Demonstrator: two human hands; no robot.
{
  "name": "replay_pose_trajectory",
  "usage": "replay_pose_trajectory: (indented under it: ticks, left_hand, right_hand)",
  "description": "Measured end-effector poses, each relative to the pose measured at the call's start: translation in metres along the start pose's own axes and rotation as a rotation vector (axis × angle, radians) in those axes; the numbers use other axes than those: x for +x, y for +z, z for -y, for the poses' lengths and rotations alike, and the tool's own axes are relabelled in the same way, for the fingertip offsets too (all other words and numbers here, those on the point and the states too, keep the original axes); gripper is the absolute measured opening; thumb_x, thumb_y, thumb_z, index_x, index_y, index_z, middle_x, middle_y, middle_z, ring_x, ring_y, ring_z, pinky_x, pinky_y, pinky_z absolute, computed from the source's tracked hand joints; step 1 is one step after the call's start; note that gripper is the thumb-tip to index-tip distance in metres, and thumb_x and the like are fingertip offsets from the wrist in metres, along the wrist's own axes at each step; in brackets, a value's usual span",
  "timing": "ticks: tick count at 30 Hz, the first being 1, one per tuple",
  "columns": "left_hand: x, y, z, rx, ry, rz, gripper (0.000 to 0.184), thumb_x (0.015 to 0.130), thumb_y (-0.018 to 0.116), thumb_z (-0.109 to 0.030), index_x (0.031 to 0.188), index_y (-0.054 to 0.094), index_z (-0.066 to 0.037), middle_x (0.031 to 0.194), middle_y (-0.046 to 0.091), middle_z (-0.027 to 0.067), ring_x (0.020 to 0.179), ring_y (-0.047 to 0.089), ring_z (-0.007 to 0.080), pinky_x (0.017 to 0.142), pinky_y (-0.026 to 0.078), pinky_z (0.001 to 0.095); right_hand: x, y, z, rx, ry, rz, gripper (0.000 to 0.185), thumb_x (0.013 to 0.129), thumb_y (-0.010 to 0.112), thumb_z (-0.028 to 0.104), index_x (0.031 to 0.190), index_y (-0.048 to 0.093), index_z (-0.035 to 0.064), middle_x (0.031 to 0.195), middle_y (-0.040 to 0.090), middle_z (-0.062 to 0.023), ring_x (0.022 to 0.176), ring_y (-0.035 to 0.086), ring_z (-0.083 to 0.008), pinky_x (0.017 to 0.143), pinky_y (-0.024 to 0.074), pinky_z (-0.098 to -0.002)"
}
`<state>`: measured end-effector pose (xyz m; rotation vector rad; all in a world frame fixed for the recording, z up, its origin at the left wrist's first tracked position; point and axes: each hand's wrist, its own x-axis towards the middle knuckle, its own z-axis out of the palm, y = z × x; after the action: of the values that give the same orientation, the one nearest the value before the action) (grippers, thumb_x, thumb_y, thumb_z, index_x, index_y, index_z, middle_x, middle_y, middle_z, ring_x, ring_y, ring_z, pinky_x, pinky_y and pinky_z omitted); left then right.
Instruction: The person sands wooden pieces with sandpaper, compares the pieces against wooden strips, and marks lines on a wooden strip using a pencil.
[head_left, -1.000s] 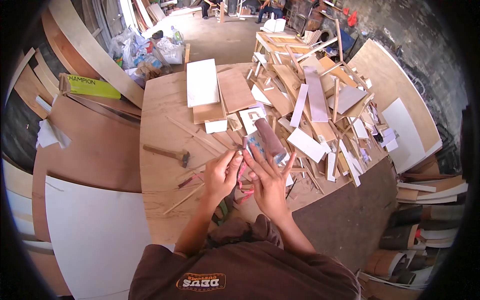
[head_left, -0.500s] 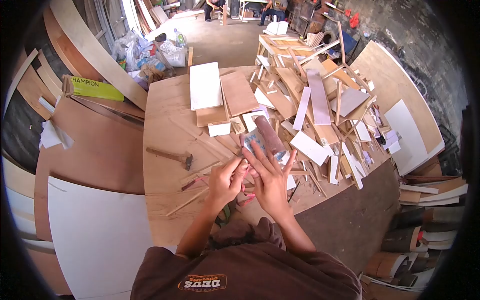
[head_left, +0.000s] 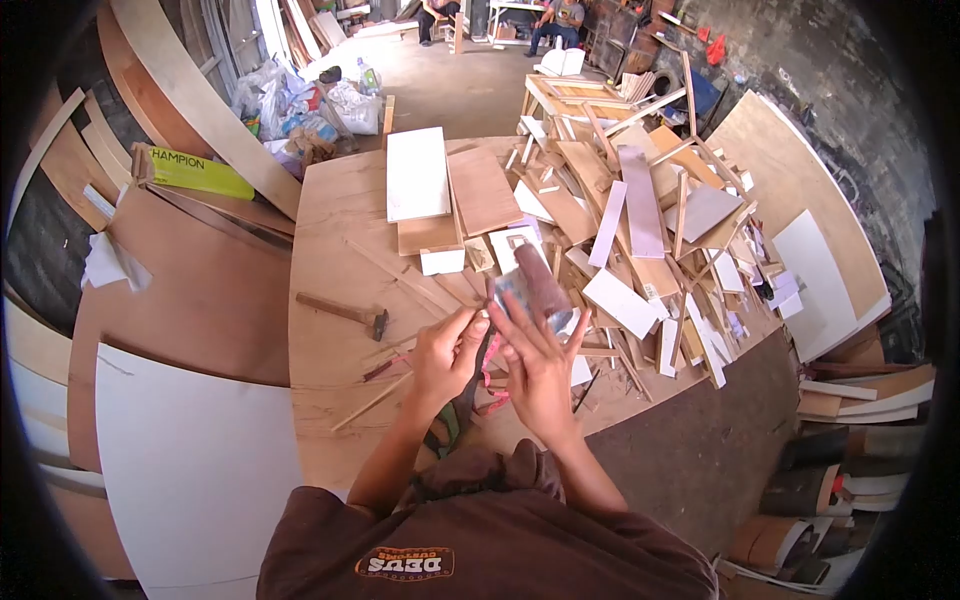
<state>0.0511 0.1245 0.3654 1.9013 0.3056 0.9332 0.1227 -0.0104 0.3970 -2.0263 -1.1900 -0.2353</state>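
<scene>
A curled sheet of sandpaper (head_left: 543, 280), brown on one face and pale with blue print on the other, is held up in front of me. My left hand (head_left: 447, 352) is closed, with thumb and forefinger pinched at the sheet's near left edge. Long fingers of my right hand (head_left: 543, 372) stretch across the sheet's pale face and support it. Beneath the hands, a dark strip (head_left: 472, 385) and a pink ribbon-like cord (head_left: 491, 403) lie partly hidden. A hammer (head_left: 345, 312) rests on the board left of my hands.
Wood offcuts (head_left: 630, 215) heap up on the right of the plywood table (head_left: 330, 220). A white panel (head_left: 417, 172) lies at its far side. Large sheets (head_left: 190, 470) stand on the left. Plastic bags (head_left: 300, 110) and two seated people are in the background.
My left hand has shifted slightly left and up, a little apart from the right hand. The sheet has turned slightly, showing less print. The whole view has shifted a little.
</scene>
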Motion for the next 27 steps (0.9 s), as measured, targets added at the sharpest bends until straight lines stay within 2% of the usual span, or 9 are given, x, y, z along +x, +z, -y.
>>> replay_pose_trajectory:
  ticks: [6,8,10,15,17,20,21,24,27]
  left_hand:
    - [-0.001,0.002,-0.006,0.03,0.089,0.028,0.024,0.104,0.056,-0.024,0.098,0.065,-0.002,0.068,0.061,0.0123,0.052,0.061,0.0261,0.048,0.042,0.0358]
    - [0.0,0.004,-0.003,0.029,0.109,0.001,0.024,0.104,0.057,-0.024,0.098,0.065,-0.002,0.068,0.062,0.0122,0.053,0.063,0.0244,0.049,0.044,0.036]
    - [0.0,0.004,-0.017,-0.061,-0.023,0.067,0.023,0.104,0.058,-0.023,0.098,0.065,-0.002,0.067,0.061,0.0116,0.052,0.062,0.0226,0.048,0.044,0.0354]
    - [0.0,0.007,0.001,-0.014,0.07,0.02,0.023,0.104,0.058,-0.023,0.099,0.065,-0.002,0.064,0.057,0.0098,0.049,0.056,0.0201,0.047,0.041,0.0332]
    - [0.004,-0.001,-0.003,-0.032,-0.016,-0.051,0.024,0.104,0.058,-0.024,0.097,0.064,-0.002,0.063,0.055,0.01,0.049,0.052,0.019,0.048,0.039,0.0328]
    - [0.012,-0.004,0.004,-0.021,0.029,-0.059,0.025,0.104,0.059,-0.024,0.097,0.066,-0.002,0.063,0.055,0.0103,0.049,0.049,0.0188,0.048,0.038,0.0329]
    - [0.013,-0.006,0.003,0.012,0.103,-0.087,0.025,0.104,0.058,-0.024,0.099,0.067,-0.001,0.062,0.054,0.0102,0.048,0.048,0.0186,0.048,0.037,0.0328]
    - [0.011,-0.016,-0.006,0.044,0.17,-0.148,0.026,0.104,0.057,-0.024,0.101,0.068,-0.001,0.064,0.055,0.01,0.048,0.049,0.0174,0.048,0.037,0.0324]
    - [0.012,-0.02,-0.002,0.049,0.075,-0.067,0.025,0.105,0.057,-0.023,0.102,0.068,0.0,0.066,0.058,0.0098,0.049,0.051,0.0155,0.048,0.038,0.0315]
  right_hand:
    - [0.003,-0.006,-0.001,-0.029,-0.01,0.024,0.046,0.1,0.055,0.019,0.146,0.056,0.0259,0.148,0.057,-0.0053,0.129,0.057,-0.031,0.117,-0.0063,-0.0718]
    - [-0.001,-0.009,-0.001,-0.028,-0.007,0.044,0.048,0.099,0.057,0.017,0.147,0.055,0.0261,0.148,0.056,-0.0058,0.13,0.056,-0.0311,0.117,-0.0059,-0.072]
    - [-0.001,-0.006,-0.006,-0.07,0.007,0.023,0.049,0.099,0.058,0.016,0.147,0.056,0.0266,0.15,0.055,-0.005,0.13,0.056,-0.0311,0.117,-0.006,-0.0722]
    - [0.005,-0.001,-0.007,-0.002,-0.005,0.03,0.047,0.099,0.059,0.017,0.144,0.058,0.0271,0.15,0.055,-0.0033,0.132,0.055,-0.0307,0.117,-0.0043,-0.0723]
    - [-0.005,-0.008,0.001,-0.076,-0.007,0.04,0.045,0.099,0.059,0.02,0.143,0.059,0.0257,0.15,0.054,-0.0036,0.127,0.058,-0.0289,0.118,-0.0027,-0.0719]
    - [-0.008,0.008,-0.002,0.042,-0.013,0.095,0.043,0.099,0.057,0.02,0.142,0.06,0.0229,0.151,0.053,-0.004,0.117,0.061,-0.0255,0.119,-0.0033,-0.0704]
    - [-0.008,0.005,0.001,0.008,-0.009,0.056,0.042,0.099,0.056,0.018,0.141,0.061,0.0202,0.153,0.052,-0.0042,0.109,0.063,-0.0231,0.119,-0.0033,-0.0695]
    - [-0.009,-0.001,-0.007,0.019,0.025,-0.104,0.043,0.098,0.057,0.015,0.14,0.062,0.0206,0.154,0.05,-0.005,0.105,0.064,-0.0224,0.12,-0.003,-0.0688]
    - [0.002,-0.003,-0.009,-0.008,0.011,-0.108,0.042,0.098,0.057,0.016,0.14,0.062,0.0229,0.154,0.05,-0.0067,0.102,0.064,-0.0227,0.12,-0.0033,-0.0688]
